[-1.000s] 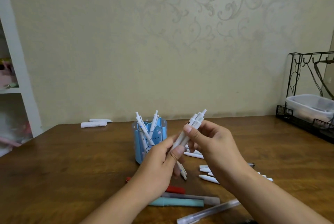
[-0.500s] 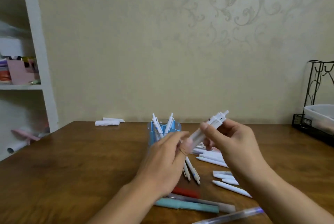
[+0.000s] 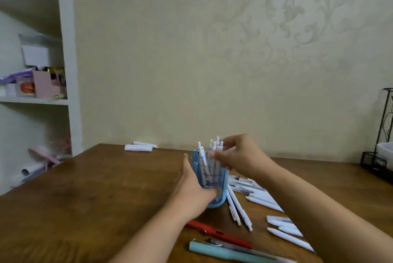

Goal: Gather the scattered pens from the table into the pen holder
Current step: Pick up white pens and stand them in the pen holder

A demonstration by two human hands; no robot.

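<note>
A clear blue pen holder stands on the wooden table with several white pens upright in it. My left hand wraps around the holder's near left side. My right hand is at the holder's rim, fingers closed around a bunch of white pens whose lower ends are inside the holder. Several white pens lie scattered on the table to the right. A red pen and a teal pen lie near the front edge.
Two white rolled items lie at the table's far edge by the wall. A black wire rack with a white tub stands at the far right. White shelves with clutter stand to the left of the table.
My right hand has carried the bunch of white pens from mid-air down into the holder. My left hand let go of the bunch and took hold of the holder.
</note>
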